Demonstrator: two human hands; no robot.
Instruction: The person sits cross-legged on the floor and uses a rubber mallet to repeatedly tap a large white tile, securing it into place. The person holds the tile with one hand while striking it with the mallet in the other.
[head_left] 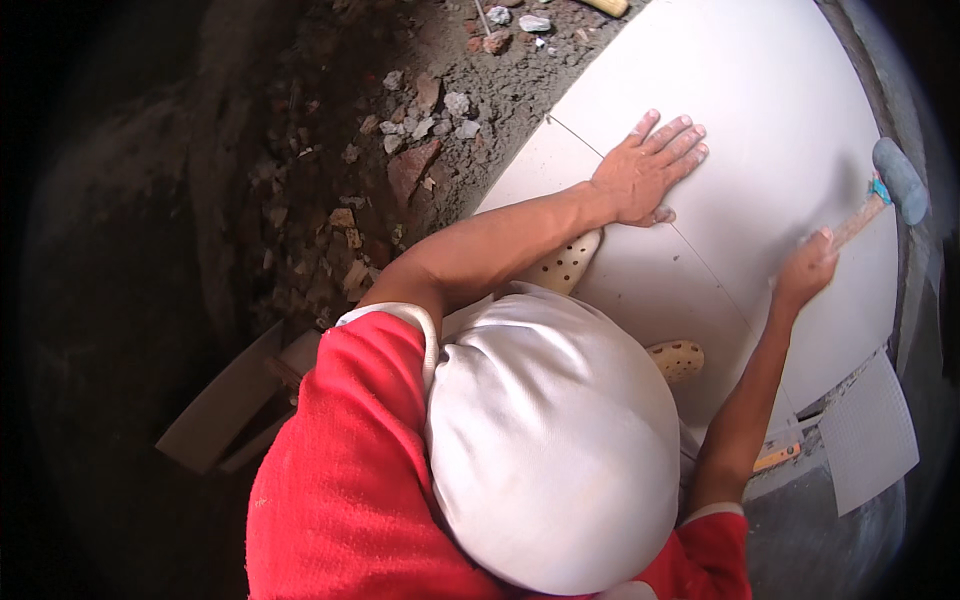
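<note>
My left hand point(648, 178) lies flat with fingers spread on a large white tile point(765, 85), beside the thin joint with a nearer white tile point(655, 290). To the right, my right hand point(808, 268) is wrapped round the wooden handle of a rubber mallet point(900, 182). Its grey-blue head is over the far tile's right edge, with something turquoise where handle and head meet. Whether the head touches the tile I cannot tell. A cream perforated shoe point(568, 262) rests on the nearer tile; a second shoe point(677, 360) shows beside the white cap.
Wet grey mortar with stones and broken brick point(420, 150) borders the tiles on the left. A loose tile piece point(870, 435) lies at the lower right near a yellow-orange tool point(777, 457). Light-coloured boards or tile pieces point(222, 405) lean at the lower left.
</note>
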